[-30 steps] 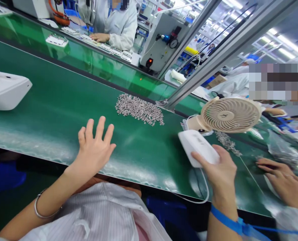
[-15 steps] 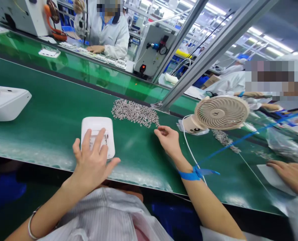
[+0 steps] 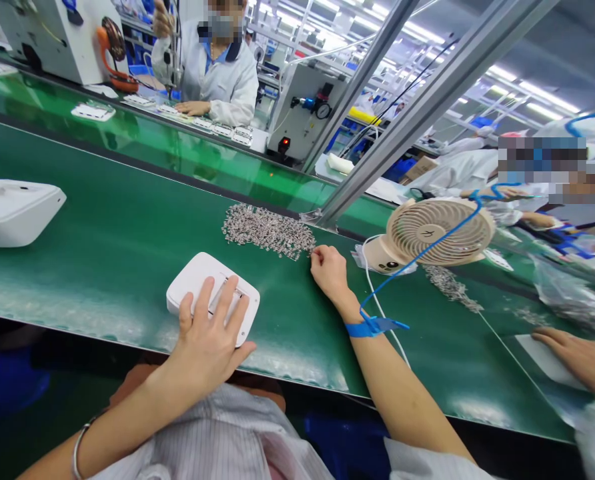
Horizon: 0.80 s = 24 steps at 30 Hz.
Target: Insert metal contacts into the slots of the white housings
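A white plastic housing (image 3: 192, 283) lies on the green conveyor belt in front of me, turned at an angle, with a rectangular recess in its top. My left hand (image 3: 210, 330) rests over it with fingers spread, the fingertips on and around the recess. Beyond it is a heap of small silvery metal parts (image 3: 267, 230). At the heap's right end my right hand (image 3: 329, 272) has its fingers pinched together; whatever they hold is hidden. A blue wrist strap (image 3: 370, 327) with a coiled cord is on my right wrist.
Another white housing (image 3: 17, 213) sits at the left. A beige fan (image 3: 435, 233) with a white cable stands right of my right hand. Behind the belt rises a metal post (image 3: 402, 127). A co-worker's hand (image 3: 582, 357) rests at the right, and another person works across the line.
The white housing has turned on the belt and shifted a little right and nearer, with my left hand moving along. The fingers of my right hand have closed together at the heap's edge.
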Each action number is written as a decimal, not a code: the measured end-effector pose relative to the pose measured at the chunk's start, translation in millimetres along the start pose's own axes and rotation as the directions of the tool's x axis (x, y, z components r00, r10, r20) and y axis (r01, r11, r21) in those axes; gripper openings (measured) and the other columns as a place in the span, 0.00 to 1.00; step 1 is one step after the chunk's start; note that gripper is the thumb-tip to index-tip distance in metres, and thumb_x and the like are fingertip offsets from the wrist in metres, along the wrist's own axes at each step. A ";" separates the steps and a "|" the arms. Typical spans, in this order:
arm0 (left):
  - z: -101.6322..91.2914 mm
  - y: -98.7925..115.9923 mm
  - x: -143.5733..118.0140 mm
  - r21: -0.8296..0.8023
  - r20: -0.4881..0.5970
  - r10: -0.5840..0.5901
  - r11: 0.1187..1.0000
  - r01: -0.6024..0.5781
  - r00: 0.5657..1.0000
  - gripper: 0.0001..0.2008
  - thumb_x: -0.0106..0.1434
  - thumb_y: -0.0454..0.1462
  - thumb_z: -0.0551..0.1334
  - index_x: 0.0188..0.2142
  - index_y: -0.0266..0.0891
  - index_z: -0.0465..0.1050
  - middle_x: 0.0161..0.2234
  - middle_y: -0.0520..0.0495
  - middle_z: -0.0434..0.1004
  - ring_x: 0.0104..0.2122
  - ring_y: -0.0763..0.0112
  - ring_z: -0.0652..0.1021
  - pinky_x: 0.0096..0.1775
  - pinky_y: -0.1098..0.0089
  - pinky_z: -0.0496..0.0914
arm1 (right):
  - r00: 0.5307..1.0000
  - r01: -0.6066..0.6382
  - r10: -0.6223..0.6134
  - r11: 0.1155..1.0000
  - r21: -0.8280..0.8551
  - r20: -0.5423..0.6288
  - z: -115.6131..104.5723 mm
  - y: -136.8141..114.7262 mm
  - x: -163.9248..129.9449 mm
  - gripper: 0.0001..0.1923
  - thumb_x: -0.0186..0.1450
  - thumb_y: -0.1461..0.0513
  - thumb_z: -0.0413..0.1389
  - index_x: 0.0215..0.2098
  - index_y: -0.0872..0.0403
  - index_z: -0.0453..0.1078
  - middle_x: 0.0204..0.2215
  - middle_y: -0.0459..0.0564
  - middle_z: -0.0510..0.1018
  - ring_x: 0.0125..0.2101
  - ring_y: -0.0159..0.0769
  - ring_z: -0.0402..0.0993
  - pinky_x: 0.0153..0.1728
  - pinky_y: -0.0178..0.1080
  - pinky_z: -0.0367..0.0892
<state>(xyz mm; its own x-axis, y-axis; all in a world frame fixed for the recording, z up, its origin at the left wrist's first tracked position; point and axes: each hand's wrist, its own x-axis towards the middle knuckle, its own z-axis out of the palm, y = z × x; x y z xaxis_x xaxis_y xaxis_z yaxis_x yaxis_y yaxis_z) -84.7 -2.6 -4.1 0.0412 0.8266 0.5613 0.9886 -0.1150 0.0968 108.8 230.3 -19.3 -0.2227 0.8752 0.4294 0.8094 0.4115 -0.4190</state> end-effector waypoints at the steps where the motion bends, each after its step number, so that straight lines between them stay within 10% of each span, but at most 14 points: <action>1: 0.0 0.6 0.6 0.005 0.002 -0.003 1.000 0.003 1.000 0.27 0.54 0.49 0.64 0.50 0.38 0.70 0.58 0.39 0.62 0.56 0.43 0.61 0.55 0.53 0.45 | 1.000 0.011 -0.011 1.000 -0.004 0.000 0.5 0.5 -0.4 0.06 0.55 0.66 0.47 0.21 0.52 0.58 0.20 0.46 0.61 0.24 0.35 0.59 0.30 0.39 0.58; 24: -9.1 -16.1 4.2 0.013 0.103 -0.081 0.997 0.080 0.991 0.36 0.45 0.56 0.67 0.50 0.40 0.71 0.60 0.41 0.57 0.59 0.38 0.55 0.56 0.47 0.43 | 0.999 0.050 -0.050 0.998 -0.032 0.001 -0.1 6.3 -2.2 0.07 0.58 0.63 0.48 0.26 0.54 0.68 0.23 0.47 0.64 0.23 0.33 0.60 0.30 0.38 0.61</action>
<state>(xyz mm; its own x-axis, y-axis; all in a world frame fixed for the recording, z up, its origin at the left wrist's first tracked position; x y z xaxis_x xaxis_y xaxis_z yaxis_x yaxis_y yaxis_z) -101.8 -2.3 4.1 -0.0239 0.8853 0.4643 0.9905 -0.0418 0.1307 114.4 231.0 -22.8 -0.2635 0.8536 0.4494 0.8141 0.4466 -0.3711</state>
